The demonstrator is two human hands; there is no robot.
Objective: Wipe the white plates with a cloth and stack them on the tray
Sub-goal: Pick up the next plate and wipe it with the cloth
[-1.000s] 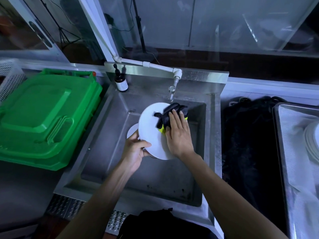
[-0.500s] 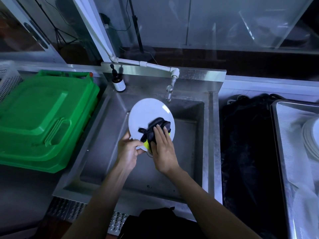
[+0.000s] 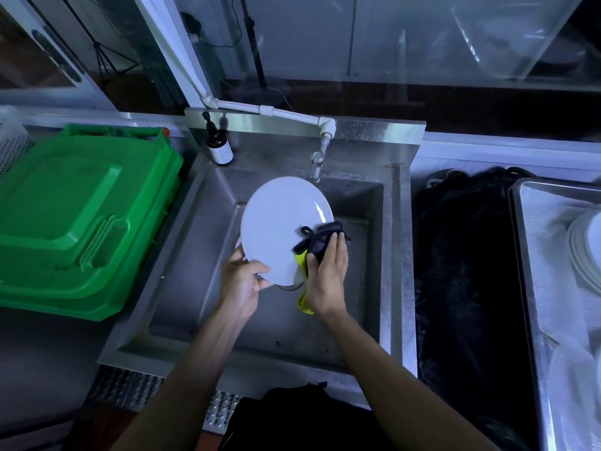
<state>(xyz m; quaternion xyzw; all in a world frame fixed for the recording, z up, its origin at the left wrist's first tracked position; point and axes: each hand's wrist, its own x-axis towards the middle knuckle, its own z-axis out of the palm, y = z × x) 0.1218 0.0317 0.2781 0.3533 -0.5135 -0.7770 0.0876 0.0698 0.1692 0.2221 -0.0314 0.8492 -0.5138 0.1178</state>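
The white plate [image 3: 279,229] is held tilted over the sink [image 3: 395,255], its face turned up toward the camera. Half a second ago the cloth [image 3: 320,242] sat near the plate's middle — now it is at the lower right rim, so the wiping stroke has run outward to the edge. The right hand [image 3: 327,275] presses the dark cloth against the rim with fingers laid nearly straight and close together, a yellow part of the cloth trailing below. The left hand [image 3: 242,281] grips the plate's lower edge, thumb curled over the front. This face looks close to done — the tray [image 3: 523,242], with plates already stacked [image 3: 585,252], waits well apart on the right.
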